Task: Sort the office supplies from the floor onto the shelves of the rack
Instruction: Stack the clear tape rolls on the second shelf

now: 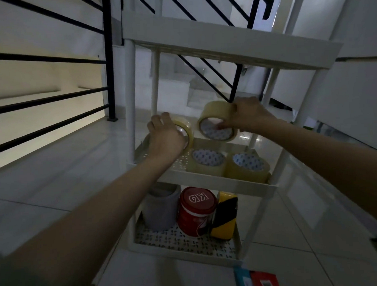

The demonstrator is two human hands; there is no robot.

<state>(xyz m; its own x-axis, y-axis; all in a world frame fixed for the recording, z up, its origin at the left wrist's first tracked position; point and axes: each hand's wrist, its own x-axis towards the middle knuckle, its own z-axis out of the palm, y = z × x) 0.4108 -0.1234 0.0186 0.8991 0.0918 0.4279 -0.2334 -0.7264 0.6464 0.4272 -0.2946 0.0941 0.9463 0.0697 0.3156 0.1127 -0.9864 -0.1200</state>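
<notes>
Head view, hands [165, 137] gripping tape rolls [216, 120]

The rack [206, 181] stands on the floor [55, 181] in front of me, with the stair railing [50, 60] behind it and to its left. On its middle shelf [217, 181], two tape rolls lie flat at the front edge: one [208, 162] near the middle, the other [247, 167] in the front right corner, just beside it. Above the shelf's back left part my left grip [164, 136] holds a tape roll [186, 132] on edge; my right grip [247, 116] holds another roll [216, 120] to its right, above the back. On the bottom shelf [183, 244] a tub [161, 209] stands at the left, a can [197, 211] in the middle, and a striped roll [225, 217] on edge touches its right side. Packets [256, 280] lie on the floor before the rack's front right corner.
</notes>
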